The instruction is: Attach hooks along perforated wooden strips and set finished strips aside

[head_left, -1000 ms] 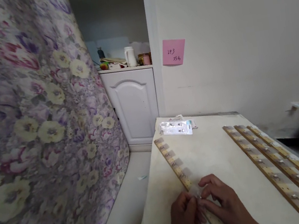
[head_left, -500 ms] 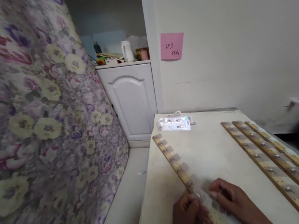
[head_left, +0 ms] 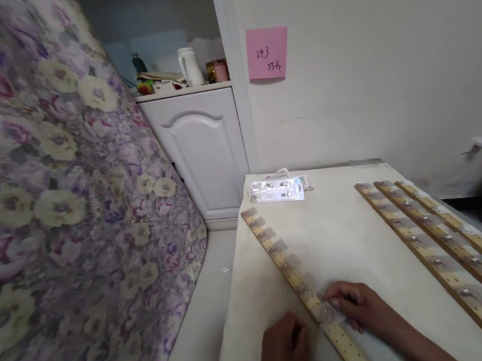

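Note:
A long wooden strip (head_left: 301, 284) with rows of small holes runs from the table's far left toward me. Along it sit several clear plastic pieces with small metal parts. One clear plastic piece (head_left: 328, 313) lies across the strip near its front part. My right hand (head_left: 362, 308) is at that piece's right side, thumb and index finger closed at its edge. Left of the strip, my left hand (head_left: 282, 351) is curled closed and apart from the plastic piece; whatever its fingers hold, if anything, is hidden.
Several similar strips (head_left: 434, 259) with plastic pieces lie along the table's right side. Clear blister packs (head_left: 277, 190) lie at the far left of the white table (head_left: 340, 226). A floral curtain (head_left: 62, 209) hangs on the left, and a white cabinet (head_left: 204, 150) stands behind.
My left hand has drawn back from the plastic piece, to the left of the strip. My right hand has moved slightly up and left, to the piece's edge. The view has shifted a little.

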The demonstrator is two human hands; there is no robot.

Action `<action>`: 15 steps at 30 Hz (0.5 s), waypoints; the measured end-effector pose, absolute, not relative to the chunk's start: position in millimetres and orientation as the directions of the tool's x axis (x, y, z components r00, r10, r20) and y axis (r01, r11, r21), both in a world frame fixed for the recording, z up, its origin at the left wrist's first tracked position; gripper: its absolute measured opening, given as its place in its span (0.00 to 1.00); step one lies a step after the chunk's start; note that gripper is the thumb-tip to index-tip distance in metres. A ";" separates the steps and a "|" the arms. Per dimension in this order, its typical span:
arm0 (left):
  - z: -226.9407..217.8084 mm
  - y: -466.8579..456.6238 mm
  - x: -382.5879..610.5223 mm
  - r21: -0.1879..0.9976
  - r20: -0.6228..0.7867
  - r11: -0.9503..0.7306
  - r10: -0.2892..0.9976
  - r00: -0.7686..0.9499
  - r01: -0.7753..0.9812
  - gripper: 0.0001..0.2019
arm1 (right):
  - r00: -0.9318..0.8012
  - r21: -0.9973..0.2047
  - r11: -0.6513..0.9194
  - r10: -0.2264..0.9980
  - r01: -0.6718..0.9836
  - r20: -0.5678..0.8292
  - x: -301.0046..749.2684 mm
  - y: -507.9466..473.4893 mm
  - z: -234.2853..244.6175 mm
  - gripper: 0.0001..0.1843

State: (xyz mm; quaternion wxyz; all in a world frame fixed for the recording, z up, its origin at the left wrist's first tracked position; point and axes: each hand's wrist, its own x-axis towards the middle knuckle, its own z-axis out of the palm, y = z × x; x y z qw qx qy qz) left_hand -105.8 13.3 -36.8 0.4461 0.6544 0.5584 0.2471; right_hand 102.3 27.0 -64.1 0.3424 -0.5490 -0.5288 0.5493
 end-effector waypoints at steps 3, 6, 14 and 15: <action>-34.2 15.0 -106.9 0.794 -0.123 -0.057 0.960 0.252 0.605 0.09 | -0.168 -0.958 -0.209 0.955 0.196 -0.243 100.8 32.7 -63.4 0.08; -33.4 13.1 -101.9 0.772 -0.124 -0.090 0.950 0.287 0.630 0.10 | -0.192 -0.962 -0.206 0.952 0.177 -0.239 100.8 34.7 -61.4 0.05; -46.3 4.2 -100.8 0.788 -0.078 -0.083 0.970 0.231 0.611 0.09 | -0.188 -0.961 -0.195 0.954 0.197 -0.232 101.8 32.2 -64.7 0.06; -51.3 1.5 -101.0 0.793 -0.054 -0.092 0.974 0.221 0.602 0.09 | -0.184 -0.961 -0.191 0.956 0.198 -0.228 101.3 31.7 -64.6 0.07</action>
